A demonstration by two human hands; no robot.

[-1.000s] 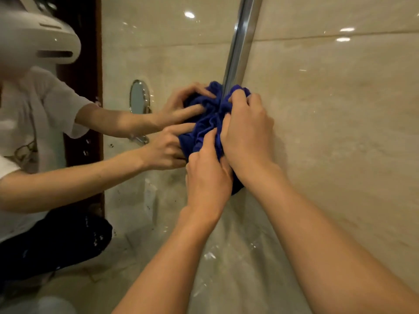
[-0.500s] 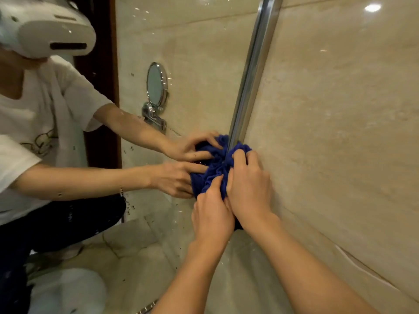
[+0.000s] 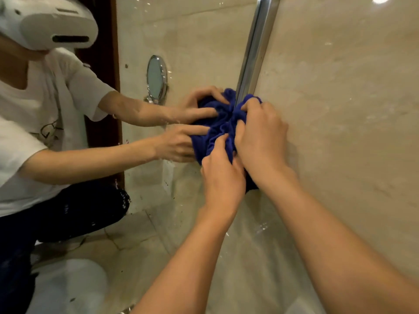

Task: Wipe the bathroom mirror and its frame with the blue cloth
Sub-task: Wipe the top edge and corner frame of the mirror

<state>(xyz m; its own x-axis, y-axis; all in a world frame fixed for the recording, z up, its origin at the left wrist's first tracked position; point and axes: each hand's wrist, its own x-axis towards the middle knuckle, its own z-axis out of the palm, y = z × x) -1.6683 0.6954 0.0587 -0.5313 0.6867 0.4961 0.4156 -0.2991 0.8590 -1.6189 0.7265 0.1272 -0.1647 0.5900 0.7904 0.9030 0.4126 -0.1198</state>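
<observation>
A bunched blue cloth (image 3: 223, 130) is held against the chrome mirror frame (image 3: 255, 48), at the vertical edge where the bathroom mirror (image 3: 181, 41) meets the beige marble wall (image 3: 351, 109). The left hand (image 3: 223, 177) is pressed on the lower part of the cloth, its fingers curled into the folds. The right hand (image 3: 260, 137) is closed over the cloth on the right, fingertips dug into the fabric beside the frame. The person's reflection (image 3: 45, 132) and a round wall-mounted vanity mirror (image 3: 156, 79) are seen in the glass at left.
</observation>
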